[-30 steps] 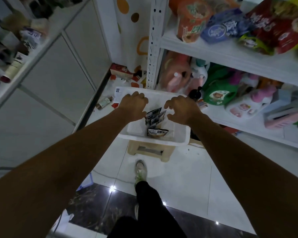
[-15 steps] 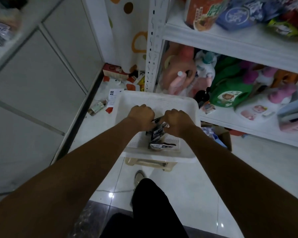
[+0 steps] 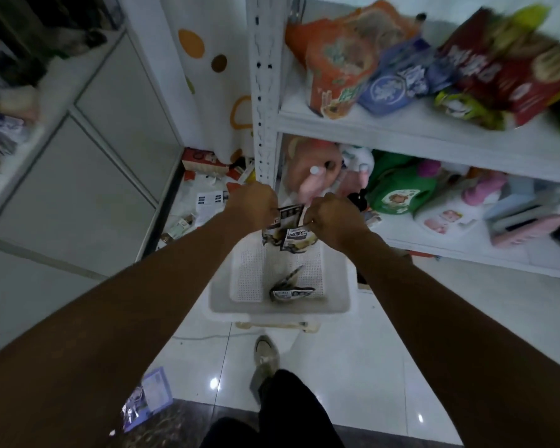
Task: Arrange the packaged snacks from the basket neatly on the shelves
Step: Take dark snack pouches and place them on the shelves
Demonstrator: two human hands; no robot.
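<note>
A white perforated basket stands on a low stool on the floor in front of the shelves. My left hand and my right hand are both closed on a bunch of black-and-white snack packets, held just above the basket. A few more of the same packets lie at the basket's near end. The white shelf at upper right carries an orange bag, a blue bag and a red bag.
The lower shelf holds pink bottles, a green detergent pouch and boxes. Boxes and papers litter the floor by the white upright post. A cabinet stands at left. My shoe is just behind the stool.
Both hands reached into the basket, closed on a bunch of packets and lifted them above it. The view has tilted up toward the shelves.
</note>
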